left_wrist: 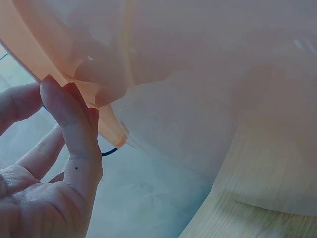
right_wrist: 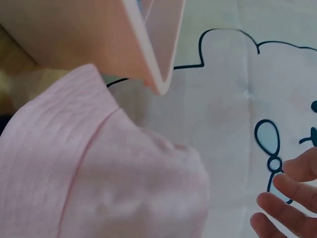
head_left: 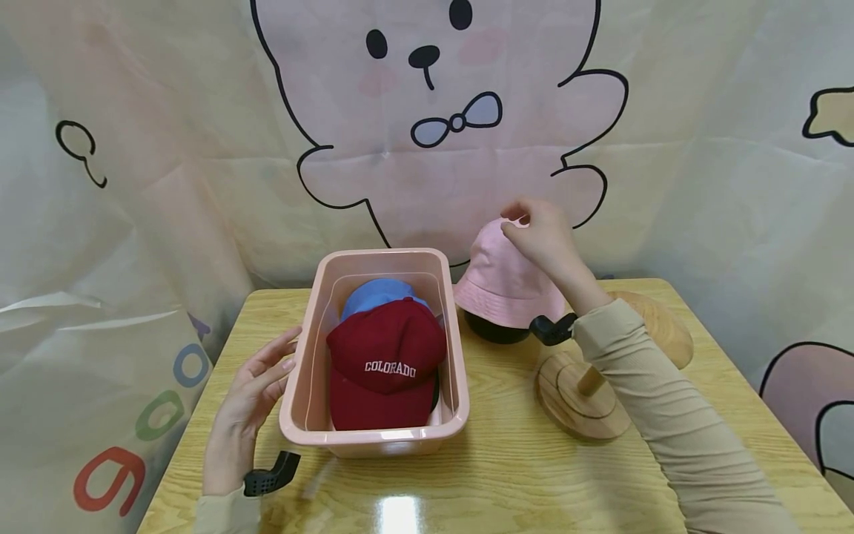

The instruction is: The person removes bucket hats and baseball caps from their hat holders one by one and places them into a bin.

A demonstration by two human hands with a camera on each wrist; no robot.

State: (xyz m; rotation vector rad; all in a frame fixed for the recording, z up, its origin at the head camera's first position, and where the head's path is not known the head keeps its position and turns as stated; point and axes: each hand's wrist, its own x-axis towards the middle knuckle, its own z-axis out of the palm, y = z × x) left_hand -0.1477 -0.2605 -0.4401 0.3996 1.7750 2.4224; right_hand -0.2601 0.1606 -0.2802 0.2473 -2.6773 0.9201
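Note:
My left hand (head_left: 250,397) is at the left side of a pink plastic bin (head_left: 460,408), relaxed fingers right at its rim. Inside the bin, a dark red baseball cap (head_left: 387,341) marked COLORADO lies over a blue hat (head_left: 376,293). To the bin's right sits a pink bucket hat (head_left: 497,285), its brim over something black (head_left: 497,330). My right hand (head_left: 540,230) hovers by the bucket hat's crown, fingers loosely bent. In the right wrist view, a gap shows between the right fingers (right_wrist: 285,213) and the hat, with nothing held.
A round wooden base with a short peg (head_left: 580,393) lies on the wooden table (head_left: 507,482), right of the bin. Behind my right forearm is another rounded wooden piece (head_left: 657,330). A printed cloth backdrop (head_left: 427,185) hangs right behind the table.

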